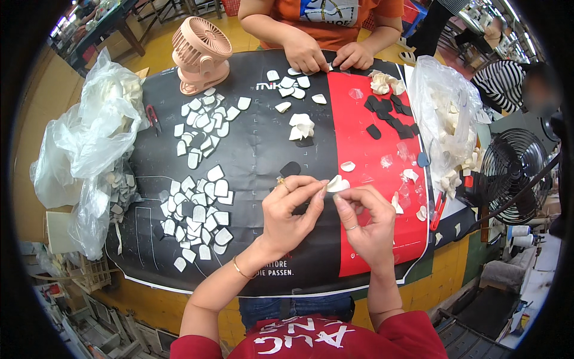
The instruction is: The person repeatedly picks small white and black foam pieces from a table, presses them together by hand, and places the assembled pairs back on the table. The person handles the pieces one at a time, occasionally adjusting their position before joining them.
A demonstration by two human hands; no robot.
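Over the seam of the black and red table cover, my left hand [292, 206] pinches the edge of a small cream-white curved piece [338, 183] between thumb and fingers. My right hand [369, 222] is close beside it, with thumb and forefinger drawn together at the lower edge of the piece. Whether those fingertips hold a part of it is too small to tell. Just beyond my left hand lies a black rounded piece [290, 169]. A loose cream piece [347, 166] rests on the red area, and a stack of cream pieces [301, 127] sits farther off.
White rounded pieces [199, 213] lie spread at left. A peach clip fan [200, 54] stands far left. Plastic bags [89, 137] flank the table. Black pieces [390, 113] and red-handled snips [438, 211] lie right. Across from me, a co-worker's hands [306, 55] handle small pieces.
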